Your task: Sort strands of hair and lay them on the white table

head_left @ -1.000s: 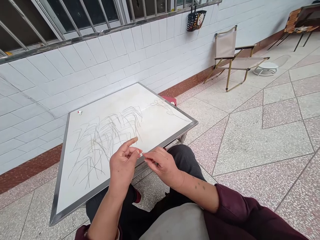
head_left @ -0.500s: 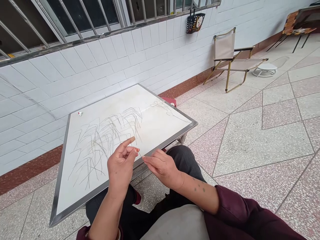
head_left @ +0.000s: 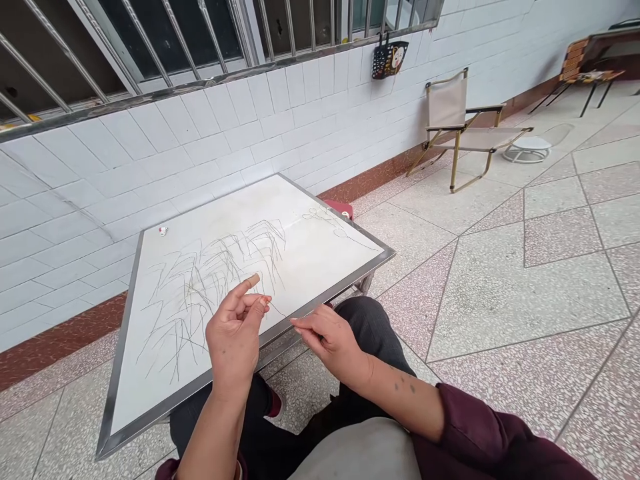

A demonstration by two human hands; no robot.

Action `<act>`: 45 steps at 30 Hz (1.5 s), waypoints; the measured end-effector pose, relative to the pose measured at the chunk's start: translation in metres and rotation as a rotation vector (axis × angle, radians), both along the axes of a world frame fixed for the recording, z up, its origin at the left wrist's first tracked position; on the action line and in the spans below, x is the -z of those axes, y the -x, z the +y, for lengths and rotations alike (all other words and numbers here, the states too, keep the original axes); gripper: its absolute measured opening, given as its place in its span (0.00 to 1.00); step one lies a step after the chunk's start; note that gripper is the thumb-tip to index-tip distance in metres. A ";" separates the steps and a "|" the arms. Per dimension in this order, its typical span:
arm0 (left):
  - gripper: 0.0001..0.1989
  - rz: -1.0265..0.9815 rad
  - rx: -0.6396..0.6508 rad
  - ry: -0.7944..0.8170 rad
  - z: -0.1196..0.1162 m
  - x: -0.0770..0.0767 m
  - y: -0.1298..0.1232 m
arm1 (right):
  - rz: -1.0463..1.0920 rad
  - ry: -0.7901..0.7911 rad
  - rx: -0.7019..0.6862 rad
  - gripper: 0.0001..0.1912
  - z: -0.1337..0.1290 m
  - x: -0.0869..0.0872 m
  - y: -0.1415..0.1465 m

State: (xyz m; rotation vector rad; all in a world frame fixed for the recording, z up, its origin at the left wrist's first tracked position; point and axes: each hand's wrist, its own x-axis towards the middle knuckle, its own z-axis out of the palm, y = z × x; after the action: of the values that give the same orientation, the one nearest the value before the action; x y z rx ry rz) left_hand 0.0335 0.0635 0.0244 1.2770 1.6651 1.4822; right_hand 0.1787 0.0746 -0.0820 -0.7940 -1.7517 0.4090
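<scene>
My left hand [head_left: 235, 333] is raised over the near edge of a white table [head_left: 310, 267], its thumb and a finger pinched and the index finger stretched out. A thin dark wire [head_left: 278, 311] runs from this pinch to my right hand [head_left: 327, 340], whose thumb and fingertips grip its other end. Something small and orange-red [head_left: 266, 301] shows at the left fingertips; its shape is unclear. Many thin bent wires [head_left: 193, 273] lie in rows across the table's left and middle. Several looped wires [head_left: 340, 232] lie near its right corner.
A small white and red object [head_left: 163, 231] sits at the table's far left. Behind are a tiled wall and barred window. A black basket [head_left: 389, 60] hangs there. A folding chair [head_left: 447, 107] and a low white stool [head_left: 527, 149] stand on the floor to the right.
My hands have moved apart, the left one going slightly left and the right one slightly right. A longer stretch of wire shows between them. The view has tilted up a little.
</scene>
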 end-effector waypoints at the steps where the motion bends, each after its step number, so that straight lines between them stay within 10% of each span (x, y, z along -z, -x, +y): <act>1: 0.21 0.001 0.001 -0.005 0.001 0.001 0.000 | -0.034 -0.039 -0.003 0.10 0.000 0.001 0.000; 25: 0.29 0.171 0.024 0.012 0.043 0.025 0.050 | 0.090 0.458 0.060 0.09 0.036 0.027 -0.011; 36: 0.16 0.579 -0.288 -0.075 -0.010 0.131 0.119 | 0.085 0.639 0.161 0.12 0.154 0.052 0.004; 45: 0.14 0.691 -0.337 -0.196 -0.008 0.171 0.137 | -0.183 0.650 0.234 0.07 0.206 0.063 0.029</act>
State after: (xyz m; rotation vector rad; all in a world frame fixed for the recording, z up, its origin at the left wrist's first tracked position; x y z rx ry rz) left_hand -0.1030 0.0555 -0.1469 1.8321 2.3064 1.5143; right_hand 0.1494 0.2804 -0.1449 -1.5207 -1.6722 0.7819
